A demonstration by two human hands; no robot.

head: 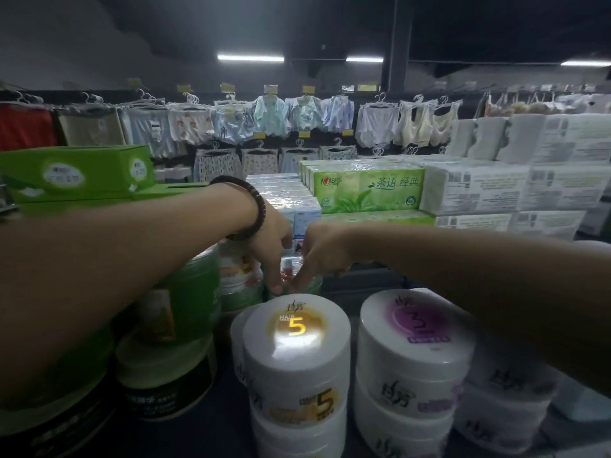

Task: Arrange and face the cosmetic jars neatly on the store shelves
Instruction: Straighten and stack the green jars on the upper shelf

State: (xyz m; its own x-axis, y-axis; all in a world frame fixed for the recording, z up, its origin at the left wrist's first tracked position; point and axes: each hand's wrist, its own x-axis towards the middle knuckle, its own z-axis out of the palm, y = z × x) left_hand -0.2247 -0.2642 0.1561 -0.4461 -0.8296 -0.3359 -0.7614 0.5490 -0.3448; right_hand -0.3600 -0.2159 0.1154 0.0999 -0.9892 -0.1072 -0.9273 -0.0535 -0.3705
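Observation:
Both arms reach over the shelf to a small jar [290, 271] with a clear lid and green base at the back. My left hand [269, 241], with a dark bead bracelet on the wrist, pinches its left side. My right hand [322, 252] pinches its right side. In front stands a stack of white jars marked 5 [297, 345] with a yellow label. To its right is a stack of white jars marked 3 [413, 338] with a purple label. Green jars [191, 292] and dark-labelled jars [165, 385] stand at the left, partly hidden by my left arm.
Green tissue boxes [76, 173] sit at the back left. Green tea tissue packs [367, 190] and white paper packs [515, 180] are stacked behind. Clothes on hangers [271, 120] fill the far wall. More white jars [509, 401] stand at the right.

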